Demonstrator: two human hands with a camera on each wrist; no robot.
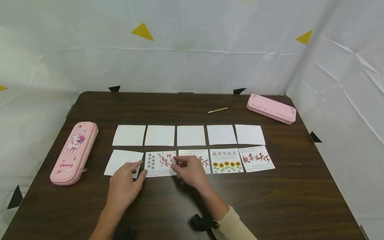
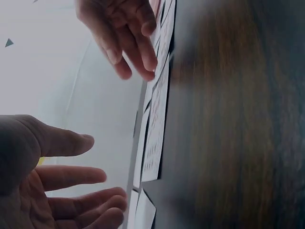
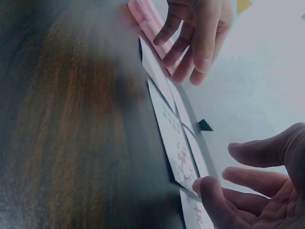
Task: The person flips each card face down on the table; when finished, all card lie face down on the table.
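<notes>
Two rows of cards lie on the dark table. My left hand [image 1: 124,185] hovers by the blank front-left card [image 1: 117,161], fingers apart and holding nothing. Beside that is a card with plum blossoms and dark characters [image 1: 159,168]. My right hand [image 1: 192,171] is above this card's right edge, its fingers loosely bent and nothing between them; whether a fingertip touches the card I cannot tell. It partly hides a card with red writing [image 1: 205,156]. Further right are a sunflower card [image 1: 226,163] and another red-lettered card [image 1: 256,159]. In both wrist views the hands face each other.
Several blank white cards [image 1: 129,135] form the back row. A pink pencil case with a cartoon rabbit [image 1: 73,151] lies at the left, a plain pink case [image 1: 271,109] at the back right. A pencil [image 1: 218,110] lies behind the cards. White sheeting [image 1: 186,66] rises behind the table.
</notes>
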